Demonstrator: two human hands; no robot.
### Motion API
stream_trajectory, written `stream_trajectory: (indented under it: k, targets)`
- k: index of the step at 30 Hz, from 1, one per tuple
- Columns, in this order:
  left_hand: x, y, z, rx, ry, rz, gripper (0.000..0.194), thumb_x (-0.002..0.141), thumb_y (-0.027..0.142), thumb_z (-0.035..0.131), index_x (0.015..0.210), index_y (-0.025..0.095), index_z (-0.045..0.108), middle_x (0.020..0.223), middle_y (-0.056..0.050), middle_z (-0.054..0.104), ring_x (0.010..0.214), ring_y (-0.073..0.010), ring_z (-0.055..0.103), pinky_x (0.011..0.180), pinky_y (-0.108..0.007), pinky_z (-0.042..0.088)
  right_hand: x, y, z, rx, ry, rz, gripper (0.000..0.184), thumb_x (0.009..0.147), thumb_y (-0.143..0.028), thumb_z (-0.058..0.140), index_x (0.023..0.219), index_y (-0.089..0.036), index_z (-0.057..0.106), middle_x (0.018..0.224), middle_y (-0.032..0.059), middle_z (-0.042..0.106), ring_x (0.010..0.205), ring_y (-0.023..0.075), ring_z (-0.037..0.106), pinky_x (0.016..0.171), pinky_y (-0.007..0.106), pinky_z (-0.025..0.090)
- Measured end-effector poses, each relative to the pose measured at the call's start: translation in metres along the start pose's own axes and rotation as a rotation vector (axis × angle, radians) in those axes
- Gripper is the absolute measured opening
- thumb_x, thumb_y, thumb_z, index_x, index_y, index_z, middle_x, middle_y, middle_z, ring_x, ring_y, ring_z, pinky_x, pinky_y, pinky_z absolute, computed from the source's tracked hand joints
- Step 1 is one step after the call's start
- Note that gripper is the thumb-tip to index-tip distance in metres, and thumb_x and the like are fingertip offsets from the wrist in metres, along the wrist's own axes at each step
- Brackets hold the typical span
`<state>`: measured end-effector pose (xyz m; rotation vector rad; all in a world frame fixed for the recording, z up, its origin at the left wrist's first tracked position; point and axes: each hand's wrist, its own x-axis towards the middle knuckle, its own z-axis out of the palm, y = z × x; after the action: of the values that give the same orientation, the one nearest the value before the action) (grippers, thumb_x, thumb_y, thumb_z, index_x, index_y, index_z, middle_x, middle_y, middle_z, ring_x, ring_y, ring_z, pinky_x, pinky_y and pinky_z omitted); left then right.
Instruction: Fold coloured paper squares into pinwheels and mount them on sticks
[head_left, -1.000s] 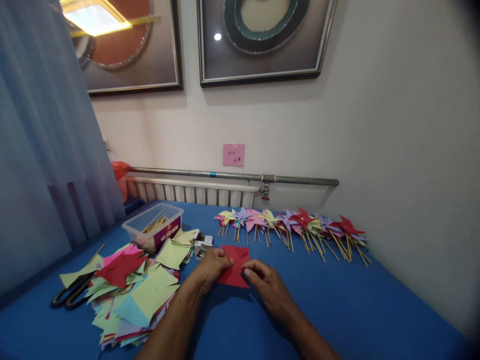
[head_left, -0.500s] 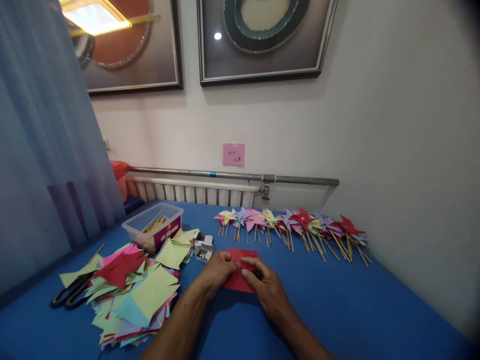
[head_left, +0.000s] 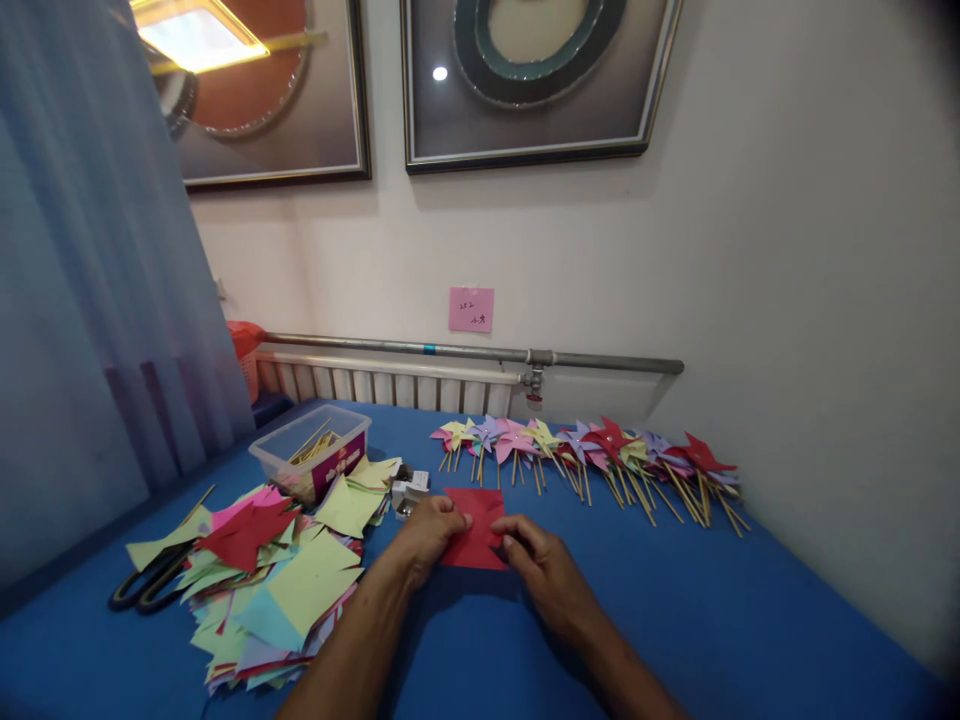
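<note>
A square of red paper [head_left: 478,545] is held up flat between my two hands, above the blue table. On its left edge my left hand [head_left: 433,535] is closed, with the thumb over the front. At the right edge my right hand [head_left: 534,560] pinches the sheet between thumb and fingers. Faint crease or cut lines show on the paper, too small to make out. Just behind my left hand stand small white boxes [head_left: 409,488], partly hidden by it.
Finished paper pinwheels [head_left: 516,437] on sticks lie in a row at the back right. A pile of cut coloured paper [head_left: 300,590] and black-handled scissors [head_left: 150,585] are at the left. Behind them is a clear plastic tub [head_left: 289,462] of sticks. A blue curtain [head_left: 90,250] hangs at far left.
My hands have moved apart, so more of the red paper shows flat. The sheet has shifted slightly up and left; the view has moved slightly.
</note>
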<state>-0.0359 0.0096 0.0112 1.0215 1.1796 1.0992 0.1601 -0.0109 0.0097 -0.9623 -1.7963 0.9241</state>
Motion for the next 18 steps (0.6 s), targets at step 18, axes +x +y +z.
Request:
stream_trajectory:
  k: [18]
  targets:
    - [0.001,-0.010,0.014,0.078,-0.032,0.020,0.032,0.071,0.025,0.077,0.064,0.022,0.047,0.049,0.008,0.045,0.047,-0.0092,0.036,0.051,-0.024,0.021,0.004,0.020,0.019,0.185,0.129,0.118,0.025,0.084,-0.047,0.070,0.086,-0.022,0.073,0.072,-0.0004,0.065,0.068,0.0183,0.055,0.066,0.029,0.042]
